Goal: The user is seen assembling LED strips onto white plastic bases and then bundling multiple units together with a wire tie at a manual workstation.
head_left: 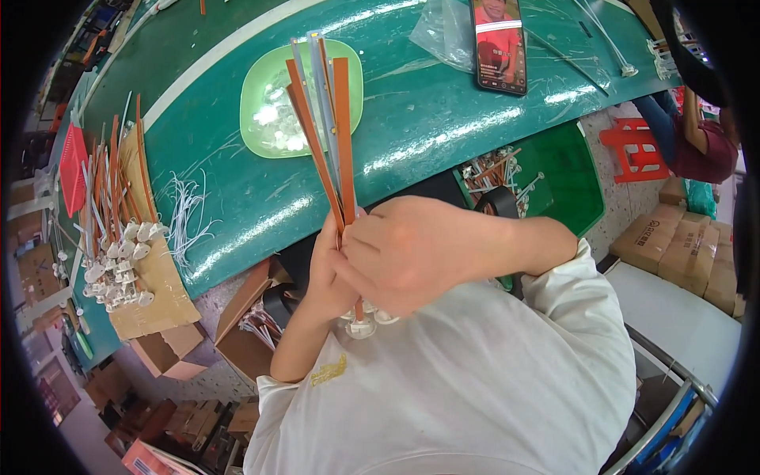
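Note:
Both my hands are closed around a bundle of long flat strips (328, 127), orange-brown and grey, that fans upward over the green table (412, 119). My left hand (326, 273) grips the bundle from the left side. Overlapping it from the right, my right hand (412, 249) covers the lower part of the strips. Small white round end pieces (362, 324) hang below my hands, against my white shirt. Behind the strips' tips sits a light green dish (265, 95) holding small clear parts.
A pile of similar strips with white ends (119, 237) lies on cardboard at the left, beside loose white ties (186, 218). A phone (500, 43) and a clear bag (443, 32) lie at the far edge. A green bin of parts (546, 186) and cardboard boxes (681, 249) stand to the right.

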A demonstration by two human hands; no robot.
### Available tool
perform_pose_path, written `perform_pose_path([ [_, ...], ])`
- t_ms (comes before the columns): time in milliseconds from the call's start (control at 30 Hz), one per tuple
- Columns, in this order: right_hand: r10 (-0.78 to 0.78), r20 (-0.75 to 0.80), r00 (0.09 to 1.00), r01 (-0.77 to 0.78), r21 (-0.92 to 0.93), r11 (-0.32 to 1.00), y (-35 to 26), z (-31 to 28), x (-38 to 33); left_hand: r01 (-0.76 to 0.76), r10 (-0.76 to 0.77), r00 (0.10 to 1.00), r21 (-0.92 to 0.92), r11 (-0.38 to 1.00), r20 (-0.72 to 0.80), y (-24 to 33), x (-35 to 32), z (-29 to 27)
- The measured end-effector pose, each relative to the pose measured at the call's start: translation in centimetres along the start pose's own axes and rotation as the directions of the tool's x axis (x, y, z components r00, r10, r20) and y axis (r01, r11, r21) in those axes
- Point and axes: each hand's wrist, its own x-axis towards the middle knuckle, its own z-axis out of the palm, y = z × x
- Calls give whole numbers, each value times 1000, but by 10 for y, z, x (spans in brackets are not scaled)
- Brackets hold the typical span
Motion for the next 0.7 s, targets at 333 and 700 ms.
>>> perform_pose_path([
  [333, 284, -506, 814, -80, 388, 918, 15, 29, -19, -34, 124, 958, -329, 944, 258, -9, 6, -10],
  [700, 486, -550, 679, -222, 477, 850, -3, 32, -5, -116, 113, 993, -224, 968, -25, 6, 5, 1],
])
